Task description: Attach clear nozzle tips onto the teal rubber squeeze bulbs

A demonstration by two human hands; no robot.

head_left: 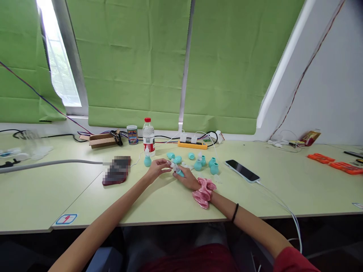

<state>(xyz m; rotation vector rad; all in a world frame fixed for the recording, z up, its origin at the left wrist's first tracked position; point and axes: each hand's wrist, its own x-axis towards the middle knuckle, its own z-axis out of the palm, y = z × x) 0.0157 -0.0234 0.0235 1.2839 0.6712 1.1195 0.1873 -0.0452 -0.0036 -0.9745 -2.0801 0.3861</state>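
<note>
My right hand (187,179), with a pink scrunchie at the wrist, is closed around a teal squeeze bulb (180,173) that has a clear nozzle pointing up and to the left. The thumb and fingertips of my left hand (159,168) pinch a small whitish translucent tip (172,165) at the end of that nozzle. Whether tip and nozzle are joined cannot be made out. Left of my hands stands another teal bulb (147,161) with a clear nozzle on top. Several more teal bulbs (214,169) stand or lie behind and to the right, with small translucent pieces (187,165) among them.
A water bottle (149,138) with a red cap and a printed can (132,135) stand at the back. An orange power strip (193,145) lies behind the bulbs. A cabled phone (242,171) lies to the right, a dark red pixelated object (117,172) to the left.
</note>
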